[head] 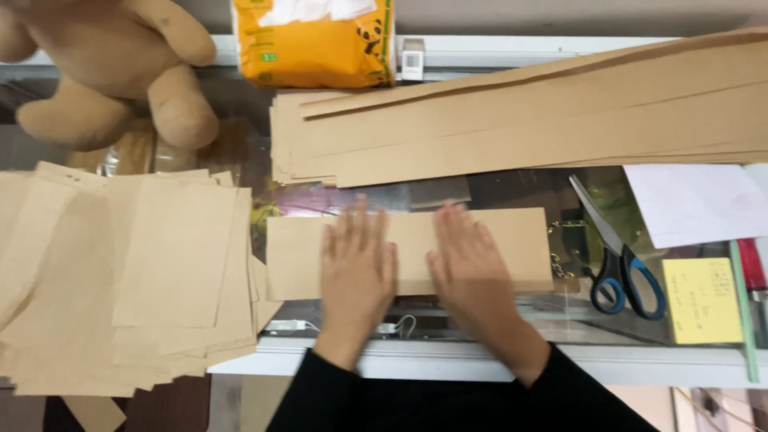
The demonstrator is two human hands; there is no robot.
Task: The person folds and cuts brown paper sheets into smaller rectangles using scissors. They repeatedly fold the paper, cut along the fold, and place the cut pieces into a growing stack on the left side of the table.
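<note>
Head view: left hand and right hand lie flat, fingers spread, gripping nothing, on a brown paper strip mid-desk. Scissors lie just right; a cut-paper pile sits left.

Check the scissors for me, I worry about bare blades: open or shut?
Shut. The scissors lie with both blades together as one point, handles side by side.

The person wears black long sleeves that end at the wrists; the left hand and right hand are bare, without rings
</note>
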